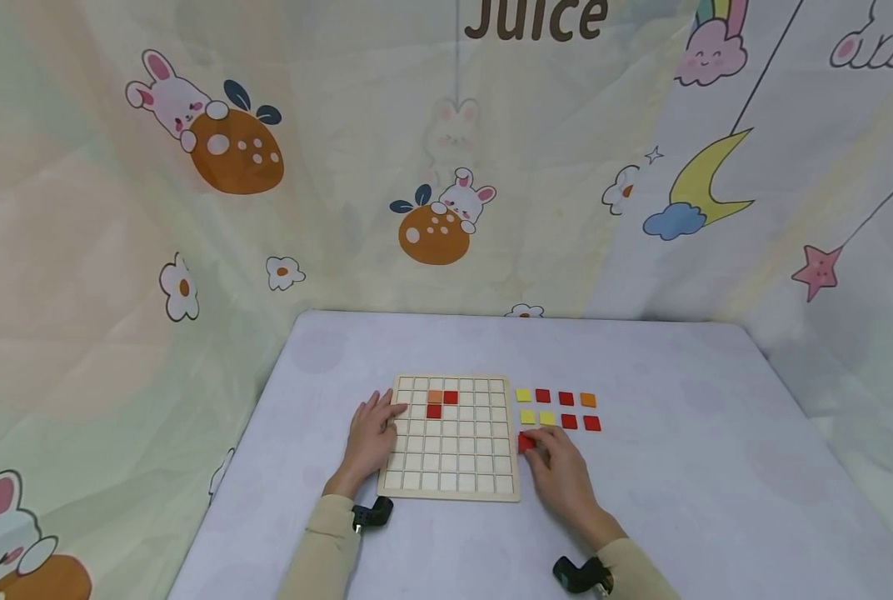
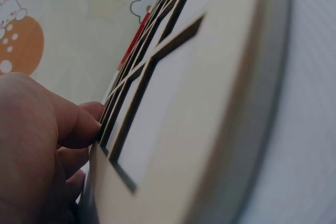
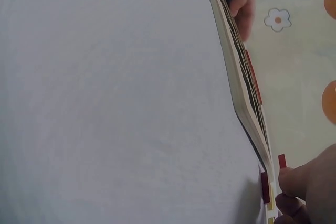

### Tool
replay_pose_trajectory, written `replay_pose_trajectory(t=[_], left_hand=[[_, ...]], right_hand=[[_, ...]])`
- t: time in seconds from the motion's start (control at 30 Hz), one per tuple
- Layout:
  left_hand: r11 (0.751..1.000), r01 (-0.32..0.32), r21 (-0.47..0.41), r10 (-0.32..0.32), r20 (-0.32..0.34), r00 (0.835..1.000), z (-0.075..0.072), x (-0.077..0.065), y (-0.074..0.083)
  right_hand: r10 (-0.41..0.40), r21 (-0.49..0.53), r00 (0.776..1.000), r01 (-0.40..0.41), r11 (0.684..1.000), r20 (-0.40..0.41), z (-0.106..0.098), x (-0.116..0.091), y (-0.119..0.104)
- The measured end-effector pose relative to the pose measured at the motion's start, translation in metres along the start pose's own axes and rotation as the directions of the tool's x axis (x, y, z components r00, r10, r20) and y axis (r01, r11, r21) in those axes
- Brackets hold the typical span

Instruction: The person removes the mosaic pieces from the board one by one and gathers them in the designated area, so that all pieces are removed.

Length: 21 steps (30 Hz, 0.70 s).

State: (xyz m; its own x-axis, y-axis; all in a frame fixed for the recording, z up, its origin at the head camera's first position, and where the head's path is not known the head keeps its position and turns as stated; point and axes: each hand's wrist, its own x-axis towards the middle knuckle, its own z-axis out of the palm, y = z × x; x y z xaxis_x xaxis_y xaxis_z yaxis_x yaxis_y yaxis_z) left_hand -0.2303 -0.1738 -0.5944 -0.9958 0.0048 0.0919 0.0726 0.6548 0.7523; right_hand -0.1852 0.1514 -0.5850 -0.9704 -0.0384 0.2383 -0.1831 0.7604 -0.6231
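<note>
A pale board (image 1: 450,446), square and ridged into cells, is lying on the smooth white worktop (image 1: 686,467). At its ten o'clock edge, the left hand (image 1: 370,437) is resting, grip loose; the right hand (image 1: 564,477) is pinching a red tile (image 3: 282,160) near three o'clock. Only the head view is showing an orange tile (image 1: 435,396) inset.

The tile (image 3: 282,161) pinched by the right hand (image 1: 564,477) was coloured red. Beyond that hand, three yellow tiles (image 1: 527,417), four red tiles (image 1: 569,422) and one orange tile (image 1: 588,400) were seen. Right of the left hand (image 1: 370,437), the pale wood board (image 1: 450,461) was lined into whitish squares, and another orange tile (image 1: 435,397) and two other red tiles (image 1: 450,397) were shown there. Past both hands, the pale wall cloth (image 1: 356,125) was patterned with white bunnies (image 1: 177,102) and spotted orange fruits (image 1: 236,172).
</note>
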Motion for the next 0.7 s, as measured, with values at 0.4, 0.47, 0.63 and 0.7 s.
replay_pose_trajectory(t=[0.4,0.47,0.63,0.7], left_hand=[[1.000,0.002,0.011,-0.002,0.001,1.000,0.001,0.001,-0.003],[1.000,0.002,0.009,-0.002,0.003,1.000,0.001,0.001,-0.002],[1.000,0.004,-0.001,-0.004,0.008,1.000,0.000,0.001,-0.001],[1.000,0.000,0.001,0.000,0.005,1.000,0.000,0.001,-0.001]], right_hand=[[0.037,-0.053,0.999,-0.037,0.998,0.006,-0.011,0.001,0.011],[0.039,-0.057,0.999,-0.039,0.998,0.004,-0.013,0.001,0.013],[0.045,-0.060,0.999,-0.045,0.997,-0.002,-0.017,0.002,0.019],[0.051,-0.061,0.999,-0.051,0.997,-0.002,-0.017,0.002,0.021]])
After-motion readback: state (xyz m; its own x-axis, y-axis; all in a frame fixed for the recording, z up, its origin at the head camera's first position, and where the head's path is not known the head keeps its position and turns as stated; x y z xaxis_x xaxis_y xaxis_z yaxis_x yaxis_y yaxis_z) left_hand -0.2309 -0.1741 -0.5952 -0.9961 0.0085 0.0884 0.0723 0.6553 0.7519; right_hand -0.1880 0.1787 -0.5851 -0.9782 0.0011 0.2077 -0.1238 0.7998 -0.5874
